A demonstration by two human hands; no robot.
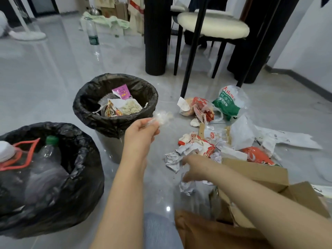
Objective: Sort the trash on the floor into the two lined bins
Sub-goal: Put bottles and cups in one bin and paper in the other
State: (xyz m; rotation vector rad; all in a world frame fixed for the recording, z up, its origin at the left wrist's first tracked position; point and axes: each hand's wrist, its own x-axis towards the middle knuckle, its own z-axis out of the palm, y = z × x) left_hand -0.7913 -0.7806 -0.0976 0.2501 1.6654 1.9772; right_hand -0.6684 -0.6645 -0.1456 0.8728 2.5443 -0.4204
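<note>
My left hand is raised beside the far bin and pinches a crumpled clear plastic wrapper, just right of that bin's rim. The far bin, lined in black, holds food packets. The near bin at the left, also lined in black, holds plastic bottles. My right hand reaches down into the trash pile, fingers curled around crumpled white paper; its grip is blurred. The pile spreads right: red and white wrappers, a green and white plastic bag, and torn cardboard.
A white cushioned chair with black legs stands behind the pile, beside a thick black table leg. A clear water bottle stands on the grey floor at the back. My knee is at the bottom.
</note>
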